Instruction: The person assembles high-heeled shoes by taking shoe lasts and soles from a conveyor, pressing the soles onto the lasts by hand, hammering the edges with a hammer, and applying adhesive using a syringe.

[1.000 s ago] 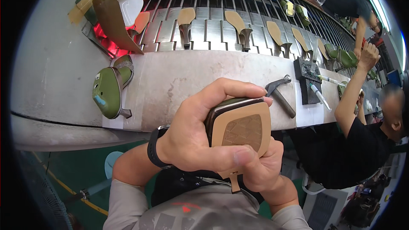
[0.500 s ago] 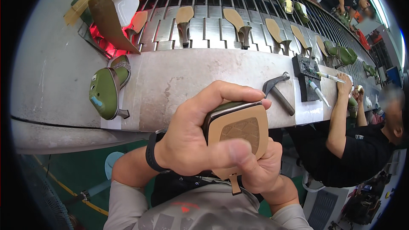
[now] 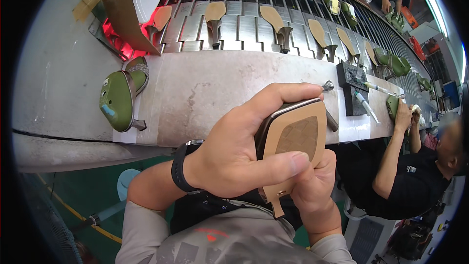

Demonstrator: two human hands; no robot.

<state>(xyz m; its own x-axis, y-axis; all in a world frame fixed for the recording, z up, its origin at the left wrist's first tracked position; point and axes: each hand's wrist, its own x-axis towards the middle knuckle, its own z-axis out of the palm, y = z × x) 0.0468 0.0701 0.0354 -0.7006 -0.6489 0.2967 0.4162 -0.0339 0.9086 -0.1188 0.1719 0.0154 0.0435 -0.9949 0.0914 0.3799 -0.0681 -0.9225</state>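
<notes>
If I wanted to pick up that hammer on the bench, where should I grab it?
I'd take the hammer by the lower end of its dark handle, coming from the near right. That end points toward the bench's near edge, while the held shoe and left hand hide the middle. The metal head, at the far end, looks harder to reach.

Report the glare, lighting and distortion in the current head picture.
Head view, upper left: red glow around the brown board; head view, upper right: glaring strip light; head view, left: the workbench edge bows; head view, centre: the held shoe looks fairly sharp.
</notes>
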